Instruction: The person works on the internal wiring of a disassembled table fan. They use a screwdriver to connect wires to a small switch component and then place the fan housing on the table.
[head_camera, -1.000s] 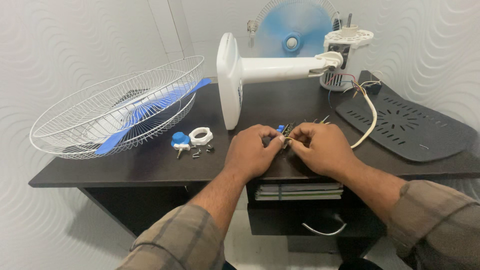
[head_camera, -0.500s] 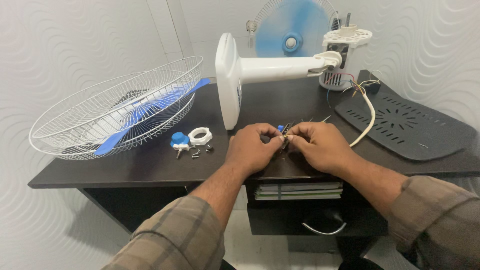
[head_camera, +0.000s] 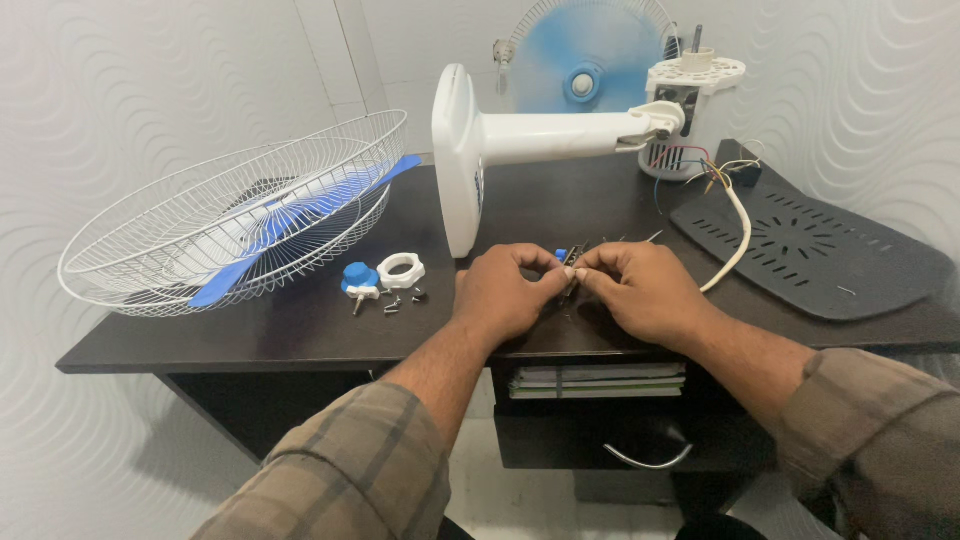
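Head view: the left hand (head_camera: 505, 293) and the right hand (head_camera: 640, 292) meet fingertip to fingertip at the front middle of the dark tabletop (head_camera: 300, 325), each grip pinched on the same small dark part (head_camera: 570, 278), which sits between them just above the tabletop; what kind of part it is cannot be told. Both sleeves are brown plaid. A white cable (head_camera: 735, 240) runs from beside the right hand up towards a bunch of coloured wires (head_camera: 700, 165) under the white motor housing (head_camera: 690, 85). That housing sits at the end of a white fan arm (head_camera: 560, 133) whose flat base (head_camera: 458, 160) stands on edge behind the hands. Right of the cable lies a dark slotted cover (head_camera: 820, 250). Left of the left hand, well apart, lie a blue knob (head_camera: 359, 277), a white ring nut (head_camera: 402, 270) and a few small screws (head_camera: 395, 303). Further left, a white wire guard (head_camera: 200, 235) cradles a blue fan blade (head_camera: 290, 225). A second blue fan (head_camera: 585, 60) stands against the wall.
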